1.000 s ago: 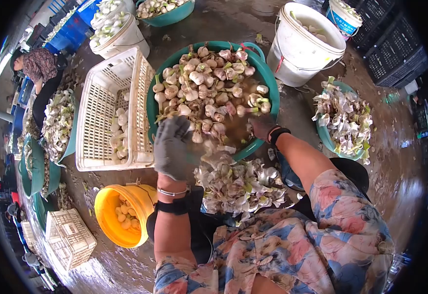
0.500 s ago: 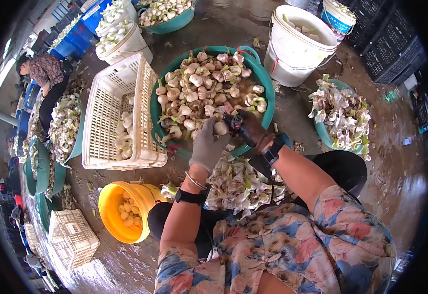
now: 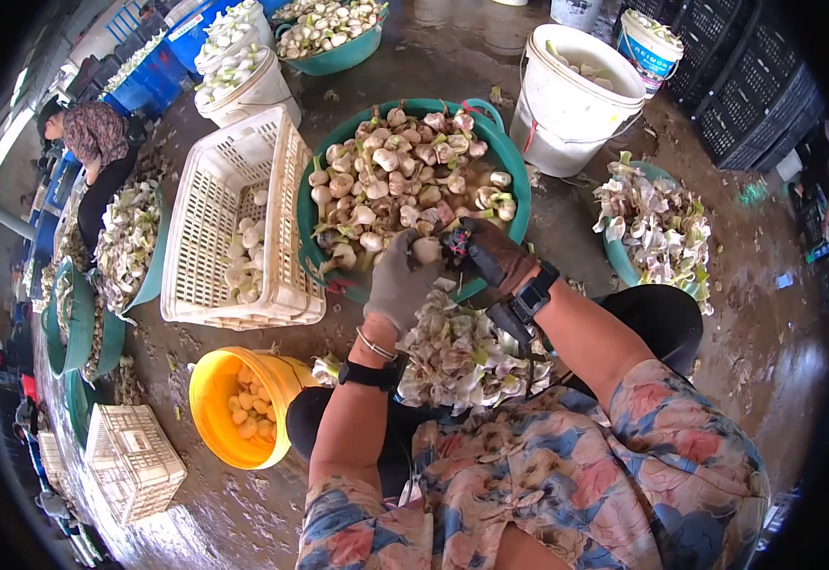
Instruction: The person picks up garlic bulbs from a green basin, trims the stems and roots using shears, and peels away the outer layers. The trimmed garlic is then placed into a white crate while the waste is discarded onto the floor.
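My left hand (image 3: 401, 283), in a grey glove, is closed around a garlic bulb (image 3: 426, 250) above the near edge of a green tub (image 3: 521, 190). Close against that bulb is my right hand (image 3: 498, 258), in a dark, dirty glove, with its fingers closed. Something dark with bits of red and blue shows at its fingertips, too small to name. Stemmed garlic bulbs (image 3: 386, 161) fill much of the tub, with murky water at its right side. Below my hands lies a heap of garlic peelings (image 3: 452, 356).
On the left stand a white crate (image 3: 291, 233) with some peeled bulbs and a yellow bucket (image 3: 207, 442) holding pale bulbs. A white bucket (image 3: 566, 133) and a basin of peelings (image 3: 657, 218) are on the right. Another person (image 3: 96, 138) sits at far left.
The whole view has shifted slightly. Both hands stay together at the near edge of the tub, the left still holding the garlic bulb; the right wrist has turned a little.
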{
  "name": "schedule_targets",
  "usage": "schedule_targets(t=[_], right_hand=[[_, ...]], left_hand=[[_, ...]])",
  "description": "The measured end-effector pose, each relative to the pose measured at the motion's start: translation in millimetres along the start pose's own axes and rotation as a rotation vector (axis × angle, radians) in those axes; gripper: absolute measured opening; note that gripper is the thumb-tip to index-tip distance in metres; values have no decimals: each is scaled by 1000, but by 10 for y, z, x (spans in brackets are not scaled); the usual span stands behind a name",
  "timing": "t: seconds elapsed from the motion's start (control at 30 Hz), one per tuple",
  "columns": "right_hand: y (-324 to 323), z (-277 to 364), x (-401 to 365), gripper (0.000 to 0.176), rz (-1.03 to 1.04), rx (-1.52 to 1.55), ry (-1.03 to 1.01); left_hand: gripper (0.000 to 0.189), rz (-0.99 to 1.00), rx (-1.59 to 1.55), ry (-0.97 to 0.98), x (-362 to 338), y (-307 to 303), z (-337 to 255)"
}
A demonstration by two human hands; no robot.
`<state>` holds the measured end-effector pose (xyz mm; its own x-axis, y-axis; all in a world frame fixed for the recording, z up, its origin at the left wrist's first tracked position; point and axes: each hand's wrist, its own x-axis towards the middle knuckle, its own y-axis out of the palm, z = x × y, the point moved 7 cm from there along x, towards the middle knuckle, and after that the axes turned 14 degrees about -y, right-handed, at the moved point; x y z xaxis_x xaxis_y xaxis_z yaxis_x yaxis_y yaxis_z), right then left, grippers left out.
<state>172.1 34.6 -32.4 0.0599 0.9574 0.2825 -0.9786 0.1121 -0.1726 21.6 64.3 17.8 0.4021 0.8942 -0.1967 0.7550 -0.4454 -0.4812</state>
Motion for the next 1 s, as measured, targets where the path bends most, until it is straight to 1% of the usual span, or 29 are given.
schedule_targets(t=[0.07, 0.1, 0.13, 0.17, 0.2, 0.27, 0.3, 0.37, 0.4, 0.47, 0.5, 0.57, 0.6, 0.67, 0.7, 0.73, 0.77, 0.8, 0.83, 0.87, 0.9, 0.93, 0.97, 1.0], right_hand=[[89, 68, -26, 15, 47, 399, 17], [103, 65, -27, 15, 47, 400, 18], [105, 57, -20, 14, 32, 320, 1], [99, 54, -18, 13, 18, 240, -16], [102, 125, -20, 13, 18, 242, -16], [95, 119, -88, 10, -105, 556, 227], [112, 173, -64, 10, -106, 556, 227], [96, 185, -48, 9, -178, 486, 271], [84, 174, -66, 9, -182, 487, 273], [96, 204, -44, 11, -65, 323, 221], [97, 240, -28, 11, -64, 326, 221], [85, 328, -7, 10, -79, 361, 246], [93, 217, -11, 10, -79, 364, 248], [22, -43, -3, 13, -80, -30, 118], [25, -74, -3, 13, -76, -29, 116], [78, -108, -18, 14, -90, 313, 121], [127, -128, -40, 15, -106, 654, 126], [144, -120, -70, 15, -109, 654, 131], [144, 38, -67, 16, -95, 494, 13], [146, 211, -50, 17, -79, 333, -106], [255, 175, -131, 22, -281, 913, 419], [267, 174, -133, 22, -278, 915, 418], [267, 173, -163, 21, -258, 811, 393], [266, 169, -184, 19, -238, 708, 368]], left_hand=[[47, 28, -59, -3, 10, 12, 59], [45, 135, -363, -137, -42, 0, 41], [44, 241, -666, -271, -96, 22, 30], [41, 274, -699, -288, -119, 19, 2], [41, 273, -698, -289, -117, 26, 18], [39, 289, -720, -229, -82, 65, 57], [39, 289, -719, -229, -22, 125, 134], [39, -11, -309, 61, 72, 83, 129], [39, -7, -308, 59, 60, 98, 128], [32, -205, -57, 207, -7, 5, 22], [32, -206, -55, 206, -49, -42, -56], [25, 168, -806, -349, -87, 71, 87], [25, 168, -804, -352, -72, 58, 139], [24, 530, -1246, -369, -57, 201, 205], [25, 477, -1174, -388, -38, 209, 209], [25, 476, -1175, -386, -34, 228, 181], [25, 442, -1124, -338, -31, 225, 144], [26, 410, -1072, -296, -66, 197, 60], [28, 420, -993, -273, -115, 153, -34], [28, 422, -992, -278, -107, 163, -28], [27, 266, -787, -315, -65, 96, 46], [27, 108, -582, -347, -23, 8, 106], [27, -52, -422, -306, 30, -47, 163], [27, -56, -422, -309, 74, -1, 282]])
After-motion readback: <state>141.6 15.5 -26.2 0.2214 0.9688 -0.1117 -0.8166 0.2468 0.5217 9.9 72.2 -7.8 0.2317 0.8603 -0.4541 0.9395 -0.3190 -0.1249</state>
